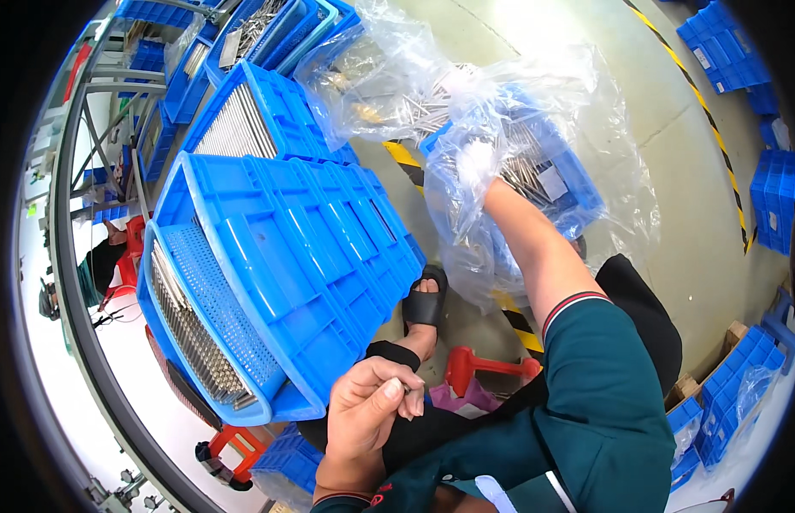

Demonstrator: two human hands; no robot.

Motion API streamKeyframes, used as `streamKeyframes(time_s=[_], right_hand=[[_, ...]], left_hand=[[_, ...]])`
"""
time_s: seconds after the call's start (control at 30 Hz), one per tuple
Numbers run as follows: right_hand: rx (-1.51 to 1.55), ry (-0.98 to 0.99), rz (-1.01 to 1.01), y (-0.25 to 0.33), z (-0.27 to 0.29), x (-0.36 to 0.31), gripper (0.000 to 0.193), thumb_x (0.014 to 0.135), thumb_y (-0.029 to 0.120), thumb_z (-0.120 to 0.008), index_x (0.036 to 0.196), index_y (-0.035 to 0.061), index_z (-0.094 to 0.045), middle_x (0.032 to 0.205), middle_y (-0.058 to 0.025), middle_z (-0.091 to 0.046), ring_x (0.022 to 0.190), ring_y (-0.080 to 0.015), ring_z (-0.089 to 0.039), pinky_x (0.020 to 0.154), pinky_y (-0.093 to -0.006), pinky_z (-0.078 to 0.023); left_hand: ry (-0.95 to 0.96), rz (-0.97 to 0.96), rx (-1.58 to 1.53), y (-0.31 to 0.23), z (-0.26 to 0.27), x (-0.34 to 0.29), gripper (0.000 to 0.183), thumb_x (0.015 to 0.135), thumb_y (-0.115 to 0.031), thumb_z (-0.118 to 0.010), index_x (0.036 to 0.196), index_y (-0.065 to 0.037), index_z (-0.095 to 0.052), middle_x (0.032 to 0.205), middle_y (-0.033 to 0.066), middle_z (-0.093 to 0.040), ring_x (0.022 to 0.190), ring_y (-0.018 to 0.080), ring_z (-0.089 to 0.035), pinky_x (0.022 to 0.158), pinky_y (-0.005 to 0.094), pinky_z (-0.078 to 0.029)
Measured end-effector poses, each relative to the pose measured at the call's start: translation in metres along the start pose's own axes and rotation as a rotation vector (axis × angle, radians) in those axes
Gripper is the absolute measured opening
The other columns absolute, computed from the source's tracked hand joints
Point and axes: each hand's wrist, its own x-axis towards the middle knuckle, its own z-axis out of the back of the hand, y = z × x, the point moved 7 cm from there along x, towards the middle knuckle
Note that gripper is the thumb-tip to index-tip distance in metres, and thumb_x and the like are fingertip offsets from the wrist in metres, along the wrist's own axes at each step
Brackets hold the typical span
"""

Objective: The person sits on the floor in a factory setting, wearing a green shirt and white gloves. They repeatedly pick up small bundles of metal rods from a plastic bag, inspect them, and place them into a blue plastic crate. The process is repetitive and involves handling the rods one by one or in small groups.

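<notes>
My left hand (367, 406) is bare, held low near my lap. Its fingers are curled together with the thumb pressed on them, and whatever they pinch is too small to name. My right hand (477, 162), in what looks like a white glove, reaches away over a blue crate (585, 182) with thin metal rods (523, 171) in it. Clear plastic sheeting (615, 128) drapes around this crate and partly over it. A pale label (551, 183) lies on the rods. Glare and plastic hide the fingers of my right hand, so its grip does not show.
To my left, a blue crate (277, 248) tipped on its side holds rows of metal rods (192, 329). Behind it stands another crate (290, 111) of rods. A red stool (466, 366) is close to my legs. Yellow-black tape (697, 90) marks the floor; stacked crates (775, 201) stand right.
</notes>
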Motion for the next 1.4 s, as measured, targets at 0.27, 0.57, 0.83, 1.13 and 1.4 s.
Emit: streamKeyframes(time_s=[0.27,0.57,0.83,1.13,1.4], right_hand=[[0.187,-0.258,0.112,-0.002,-0.019,-0.004,0.019,0.078,0.018,-0.055,0.083,0.0082,-0.071,0.101,-0.0142,-0.067,0.091,-0.0262,-0.066,0.075,-0.0432,-0.051],[0.208,-0.206,0.133,-0.007,-0.023,-0.019,0.019,0.078,0.016,-0.056,0.089,0.0092,-0.071,0.103,-0.0123,-0.067,0.093,-0.0255,-0.065,0.075,-0.0434,-0.052],[0.235,-0.076,0.062,-0.044,-0.003,-0.041,0.021,0.079,0.015,-0.058,0.094,0.0102,-0.071,0.106,-0.0107,-0.067,0.095,-0.0248,-0.065,0.074,-0.0436,-0.052],[-0.224,0.572,-0.188,-0.099,-0.036,-0.107,0.024,0.079,0.014,-0.059,0.100,0.0112,-0.070,0.108,-0.0088,-0.067,0.097,-0.0240,-0.065,0.074,-0.0438,-0.052],[-0.334,0.614,-0.274,-0.092,-0.083,-0.127,0.027,0.080,0.012,-0.060,0.105,0.0122,-0.070,0.111,-0.0072,-0.066,0.098,-0.0233,-0.065,0.073,-0.0440,-0.053]], left_hand=[[-0.049,-0.027,0.084,-0.004,-0.002,0.003,0.023,0.091,-0.015,-0.056,0.091,0.007,-0.058,0.066,0.0132,-0.056,0.058,0.0156,-0.050,0.052,0.0270,-0.040],[-0.010,-0.041,0.098,-0.004,-0.004,-0.001,0.021,0.092,-0.014,-0.055,0.092,0.006,-0.058,0.070,0.0119,-0.057,0.062,0.0143,-0.052,0.056,0.0250,-0.040],[-0.009,-0.056,0.139,-0.007,-0.011,-0.008,0.021,0.091,-0.015,-0.055,0.089,0.006,-0.057,0.068,0.0110,-0.055,0.059,0.0137,-0.049,0.054,0.0256,-0.039],[0.065,-0.094,0.169,-0.008,-0.021,-0.021,0.022,0.091,-0.017,-0.056,0.089,0.005,-0.057,0.069,0.0104,-0.056,0.059,0.0127,-0.051,0.054,0.0226,-0.039],[0.084,-0.073,0.169,-0.007,-0.019,-0.026,0.020,0.092,-0.015,-0.055,0.093,0.004,-0.060,0.076,0.0063,-0.057,0.066,0.0090,-0.053,0.059,0.0207,-0.041]])
